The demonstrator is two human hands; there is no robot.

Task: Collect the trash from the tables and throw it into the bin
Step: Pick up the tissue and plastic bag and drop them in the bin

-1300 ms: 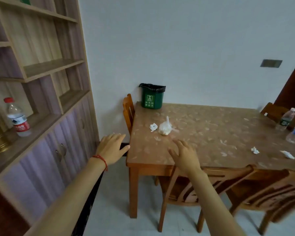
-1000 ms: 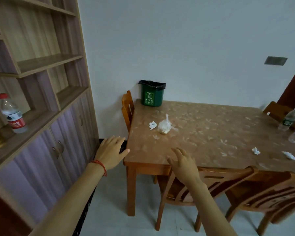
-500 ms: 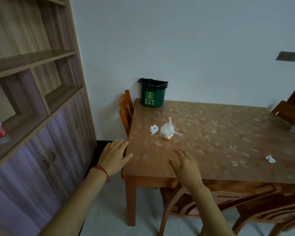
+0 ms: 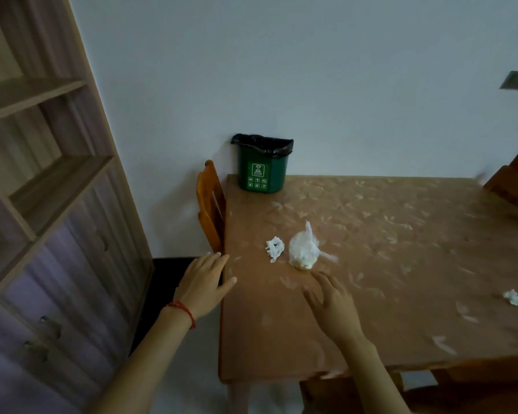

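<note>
A small green bin (image 4: pixel 263 171) with a black liner stands on the far left corner of the brown patterned table (image 4: pixel 386 264). Near the table's left side lie a crumpled white tissue (image 4: pixel 274 248) and a knotted clear plastic bag (image 4: pixel 303 251) with something pale inside. Another tissue scrap (image 4: pixel 514 297) lies at the right. My right hand (image 4: pixel 331 300) hovers open over the table, just in front of the bag, holding nothing. My left hand (image 4: pixel 204 281) is open at the table's left edge, a red string on its wrist.
A wooden chair (image 4: pixel 210 209) is pushed in at the table's left end. A tall shelf unit with cupboard doors (image 4: pixel 42 234) fills the left side. More chair backs show at the right edge (image 4: pixel 509 186) and below the table's near edge (image 4: pixel 461 392).
The view has moved closer to the table and turned down. Both hands have advanced, the right one now over the tabletop near the bag. The bottles on the shelf and table have left the view.
</note>
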